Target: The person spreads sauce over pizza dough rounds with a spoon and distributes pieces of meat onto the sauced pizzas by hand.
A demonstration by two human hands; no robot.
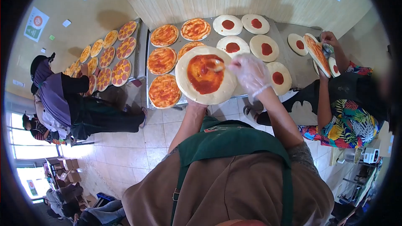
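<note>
Up it was, the base, held over the front edge of the table on my left hand, its fingers hidden underneath, so I couldn't tell their set! My gloved right hand gripped the spoon, its bowl down at the sauce, pale rim all round. Risky, I reckoned: too much tilt could slide the base off, a hard press could tear it, a wide sweep could spill red overboard!
</note>
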